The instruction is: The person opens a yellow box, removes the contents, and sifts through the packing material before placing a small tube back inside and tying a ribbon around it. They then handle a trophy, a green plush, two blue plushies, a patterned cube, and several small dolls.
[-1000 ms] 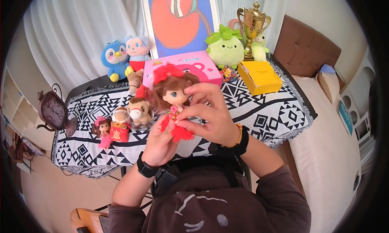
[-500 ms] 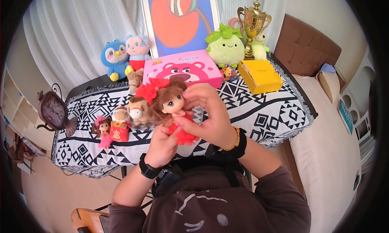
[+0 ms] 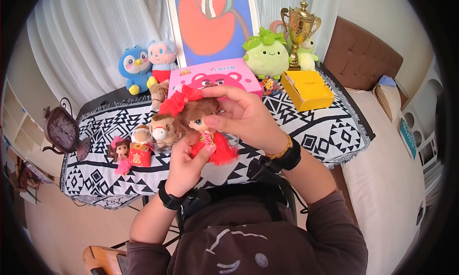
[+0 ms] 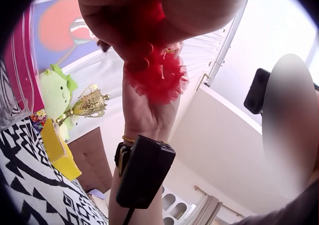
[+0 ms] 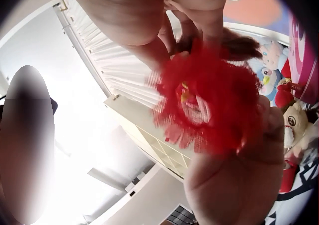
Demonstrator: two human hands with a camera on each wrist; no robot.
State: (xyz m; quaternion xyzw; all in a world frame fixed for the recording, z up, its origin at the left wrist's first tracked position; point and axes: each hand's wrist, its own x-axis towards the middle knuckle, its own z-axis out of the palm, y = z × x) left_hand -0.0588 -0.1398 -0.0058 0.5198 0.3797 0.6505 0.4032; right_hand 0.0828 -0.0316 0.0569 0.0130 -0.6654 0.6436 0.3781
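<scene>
A doll in a red dress point(image 3: 221, 150) with brown hair and a red bow is held above the patterned cloth. The left hand point(image 3: 187, 164) grips the dress at its body, thumb in front. At the doll's head, the right hand point(image 3: 244, 115) pinches the hair, its thumb beside the face and fingers behind. From below, the right wrist view catches the ruffled red skirt point(image 5: 214, 100) between both hands. Red tulle point(image 4: 159, 80) hangs under the left hand in the left wrist view.
Plush horses point(image 3: 162, 129), a smaller doll point(image 3: 122, 150) and a red pouch point(image 3: 140, 156) stand left of the hands. Behind are a pink box point(image 3: 186, 75), plush toys, a gold trophy point(image 3: 300, 29) and a yellow box point(image 3: 308, 91). A dark clock point(image 3: 62, 129) stands far left.
The right hand has shifted up over the doll's hair, its thumb now beside the face. The doll has tilted, its skirt swinging to the right; the left hand still grips it.
</scene>
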